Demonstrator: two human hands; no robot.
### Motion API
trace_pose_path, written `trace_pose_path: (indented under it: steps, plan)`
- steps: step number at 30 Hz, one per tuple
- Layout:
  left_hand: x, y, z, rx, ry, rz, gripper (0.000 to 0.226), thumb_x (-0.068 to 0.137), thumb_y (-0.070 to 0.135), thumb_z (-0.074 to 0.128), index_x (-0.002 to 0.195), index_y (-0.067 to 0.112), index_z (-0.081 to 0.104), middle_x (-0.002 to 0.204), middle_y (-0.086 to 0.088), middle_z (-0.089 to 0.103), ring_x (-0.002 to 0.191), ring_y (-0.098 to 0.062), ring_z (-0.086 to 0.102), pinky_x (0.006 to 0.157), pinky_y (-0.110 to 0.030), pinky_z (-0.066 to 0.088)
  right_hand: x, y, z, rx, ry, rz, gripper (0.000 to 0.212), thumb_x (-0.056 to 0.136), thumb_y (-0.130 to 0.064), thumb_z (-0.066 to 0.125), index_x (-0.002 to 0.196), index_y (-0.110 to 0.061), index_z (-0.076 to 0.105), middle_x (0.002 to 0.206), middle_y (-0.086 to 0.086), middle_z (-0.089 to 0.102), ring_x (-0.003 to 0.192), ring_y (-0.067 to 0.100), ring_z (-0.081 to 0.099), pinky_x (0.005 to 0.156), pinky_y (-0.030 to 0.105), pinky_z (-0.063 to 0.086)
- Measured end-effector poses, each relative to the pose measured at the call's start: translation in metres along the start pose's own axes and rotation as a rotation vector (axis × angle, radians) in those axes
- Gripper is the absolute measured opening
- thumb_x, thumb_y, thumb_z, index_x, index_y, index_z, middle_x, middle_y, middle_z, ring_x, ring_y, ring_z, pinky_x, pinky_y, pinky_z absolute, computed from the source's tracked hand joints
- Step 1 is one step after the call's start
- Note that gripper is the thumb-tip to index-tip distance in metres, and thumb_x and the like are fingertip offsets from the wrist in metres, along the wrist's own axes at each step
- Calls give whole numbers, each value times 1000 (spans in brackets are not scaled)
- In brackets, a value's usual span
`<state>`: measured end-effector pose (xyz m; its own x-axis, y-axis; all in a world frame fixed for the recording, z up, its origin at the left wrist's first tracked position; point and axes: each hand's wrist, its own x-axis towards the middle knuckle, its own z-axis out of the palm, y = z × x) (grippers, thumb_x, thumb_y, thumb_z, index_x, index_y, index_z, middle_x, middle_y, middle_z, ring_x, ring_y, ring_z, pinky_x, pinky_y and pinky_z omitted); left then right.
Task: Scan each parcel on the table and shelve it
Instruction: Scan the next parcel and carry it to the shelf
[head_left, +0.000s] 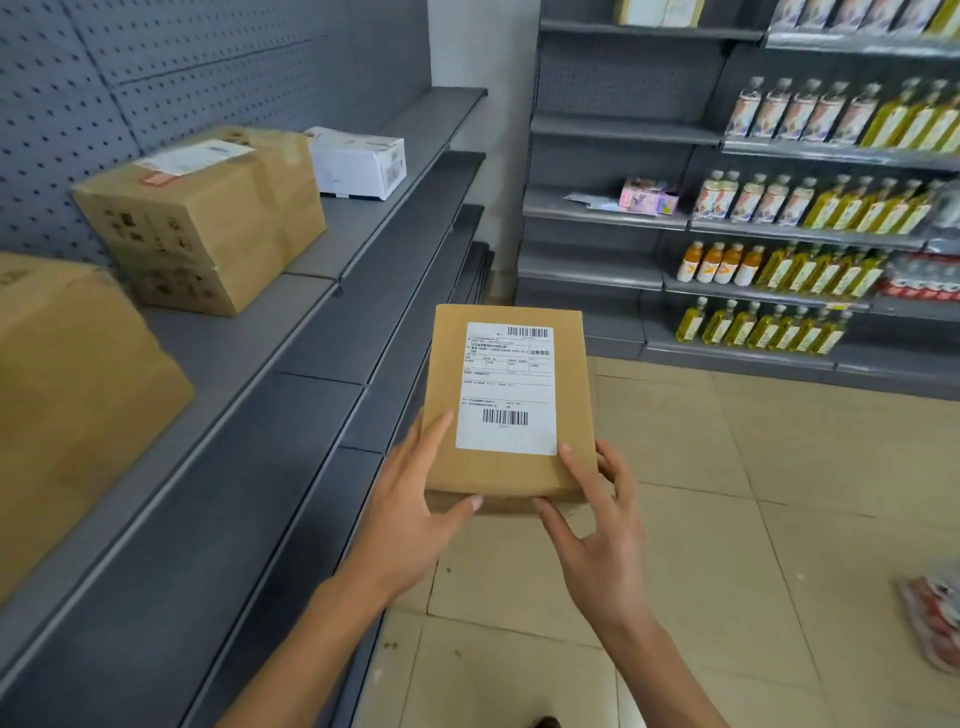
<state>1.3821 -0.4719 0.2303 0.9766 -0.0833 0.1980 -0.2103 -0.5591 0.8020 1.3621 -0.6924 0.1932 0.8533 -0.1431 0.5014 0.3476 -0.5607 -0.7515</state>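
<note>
Starting at the far left, you had a brown carton (78, 395) cut off by the frame edge, sitting on the top grey shelf (291, 343) in front of the pegboard (78, 104). Just beyond it on that shelf stood a second box (208, 218) with a white label on top, and behind that a white box (358, 161), the 2 close together; whether they touched, you could not tell. Lower shelf tiers stepped down toward the aisle beneath them.

At the centre you held the parcel (506, 405), a flat brown carton, out over the edge of the lower tiers and the tiled floor (753, 493), clear of every shelf. Its white shipping label (506, 387) faced up, with 2 barcodes, 1 near the top and 1 near the bottom. Your left hand (415, 514) grasped its near left corner, fingers laid along the top face and thumb on the near edge. Your right hand (592, 525) grasped the near right corner, a finger on top beside the label, the thumb against the near edge and the other fingers wrapped round the right side.

To the right, a far rack (597, 218) carried rows of bottles (831, 208), yellow, orange and pale. A small pink packet (649, 195) lay on 1 of its shelves. At the lower right edge a blurred red-and-white pack (935, 618) rested on the floor.
</note>
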Motion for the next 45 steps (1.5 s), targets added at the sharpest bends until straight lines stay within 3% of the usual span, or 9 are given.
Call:
trace_pose_path:
  steps: [5, 9, 12, 16, 21, 34, 40, 45]
  plan:
    - [73, 14, 34, 19, -7, -11, 99, 85, 35, 81, 154, 59, 15, 163, 24, 21, 150, -1, 21, 122, -45, 30, 69, 46, -8, 41, -27, 17, 79, 81, -14, 84, 142, -50, 48, 152, -8, 35, 132, 7, 44, 104, 7, 34]
    - [119, 21, 57, -12, -4, -24, 98, 84, 34, 82, 154, 58, 18, 163, 20, 25, 149, -6, 27, 120, -50, 35, 115, 75, -17, 45, -46, 25, 72, 84, -22, 81, 141, -52, 49, 152, -14, 34, 134, 7, 43, 106, 12, 38]
    - [154, 24, 71, -37, -13, -8, 97, 83, 32, 82, 154, 57, 21, 163, 21, 26, 150, -4, 26, 120, -48, 34, 144, 93, -19, 31, -32, 27, 69, 84, -24, 80, 141, -50, 50, 152, -13, 34, 134, 10, 44, 108, 20, 39]
    - [202, 18, 89, -68, -29, -19, 96, 82, 30, 84, 153, 57, 25, 162, 19, 30, 150, -4, 27, 121, -47, 34, 181, 119, -13, 24, -20, 35, 69, 84, -19, 81, 140, -45, 52, 151, -13, 35, 133, 6, 43, 105, 10, 35]
    - [272, 1, 105, -107, -56, -11, 94, 83, 30, 83, 153, 55, 26, 161, 17, 32, 151, -5, 26, 121, -48, 33, 235, 149, 8, -4, -14, 49, 67, 83, -16, 82, 139, -40, 54, 151, -2, 38, 134, 8, 43, 104, 7, 34]
    - [469, -48, 91, -172, -71, 27, 94, 81, 25, 86, 154, 50, 32, 162, 11, 35, 149, -9, 32, 120, -47, 35, 402, 192, 96, -92, 23, 38, 65, 83, -12, 82, 141, -26, 57, 152, 4, 39, 136, 15, 43, 109, 18, 39]
    - [528, -66, 89, -126, -61, 21, 94, 81, 27, 85, 153, 54, 30, 161, 15, 34, 149, -4, 29, 122, -43, 32, 455, 221, 129, -67, 14, 12, 68, 84, -16, 81, 142, -36, 53, 151, -3, 37, 134, 7, 42, 107, 11, 35]
    - [585, -78, 102, -99, -43, 5, 93, 83, 29, 83, 153, 56, 27, 163, 17, 28, 141, 21, 14, 115, -20, 22, 510, 257, 151, -48, -25, 0, 68, 85, -22, 80, 143, -41, 50, 152, -8, 35, 134, 7, 41, 105, 7, 33]
